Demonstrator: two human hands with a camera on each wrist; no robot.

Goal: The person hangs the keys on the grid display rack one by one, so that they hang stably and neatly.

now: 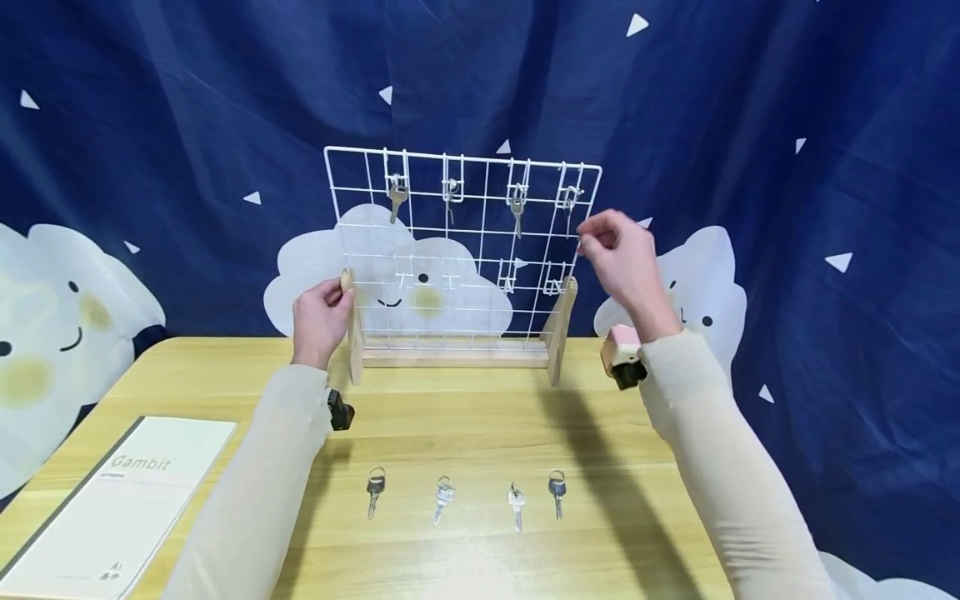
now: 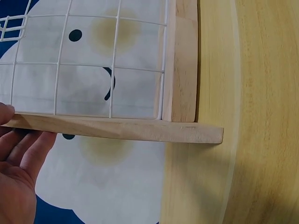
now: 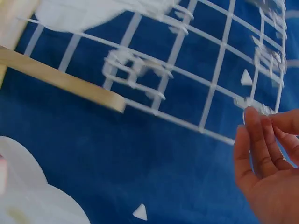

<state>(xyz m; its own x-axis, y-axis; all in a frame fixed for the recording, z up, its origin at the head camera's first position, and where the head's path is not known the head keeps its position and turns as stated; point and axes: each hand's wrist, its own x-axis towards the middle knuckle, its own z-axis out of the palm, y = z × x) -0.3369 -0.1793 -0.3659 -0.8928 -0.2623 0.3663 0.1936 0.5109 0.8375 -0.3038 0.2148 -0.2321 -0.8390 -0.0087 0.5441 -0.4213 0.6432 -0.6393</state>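
Note:
A white wire grid rack (image 1: pixel 465 231) stands upright in a wooden base (image 1: pixel 457 358). My left hand (image 1: pixel 321 321) grips the rack's left wooden upright (image 2: pixel 117 127), thumb on one side and fingers on the other. At the grid's right edge is my right hand (image 1: pixel 621 254), its fingers bent (image 3: pixel 257 144) and nothing clearly visible between them. From the top row of hooks hang several keys, including a brass-coloured key (image 1: pixel 397 200), a silver key (image 1: pixel 517 210) and a dim key (image 1: pixel 568 204) nearest my right hand. Blur in the right wrist view hides detail there.
Lower hooks (image 1: pixel 552 283) on the grid carry no visible keys. Across the table (image 1: pixel 465 425) lie several keys in a row, among them a black-headed key (image 1: pixel 376 490) and a silver key (image 1: pixel 444 498). A white notebook (image 1: pixel 120 504) lies at left. Behind hangs a blue curtain (image 1: pixel 225 100).

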